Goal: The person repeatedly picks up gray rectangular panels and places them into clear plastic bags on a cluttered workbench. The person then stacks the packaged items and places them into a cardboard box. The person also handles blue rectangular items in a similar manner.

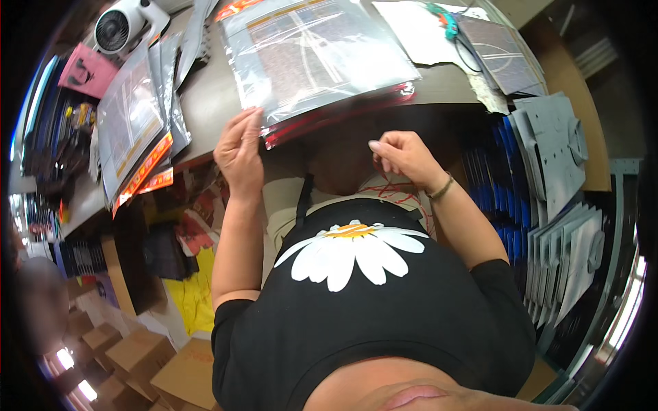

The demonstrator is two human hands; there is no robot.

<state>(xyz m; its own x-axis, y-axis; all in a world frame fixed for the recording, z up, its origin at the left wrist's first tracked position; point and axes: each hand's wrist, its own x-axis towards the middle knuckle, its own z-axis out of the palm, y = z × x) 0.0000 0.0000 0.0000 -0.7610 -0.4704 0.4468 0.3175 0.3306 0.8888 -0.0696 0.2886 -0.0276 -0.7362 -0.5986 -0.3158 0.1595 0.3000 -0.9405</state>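
Observation:
A stack of flat clear plastic bags [329,61] lies on the table in front of me, with a grey printed sheet inside the top one and red edges showing along the near side. My left hand [240,154] is at the near left corner of the stack, its fingers closed on the bag's edge. My right hand [408,156] hangs in front of the table edge, apart from the stack. Its fingers are curled in a pinch, and I cannot make out what is in them. Red string [394,186] lies across my lap just below that hand.
More bagged sheets with orange headers [133,127] lean at the table's left side, near a white fan [118,29]. Grey sheets [497,55] and a teal-handled tool [447,24] lie at the far right. Grey and blue folders [548,157] stand at my right; cardboard boxes [181,377] sit lower left.

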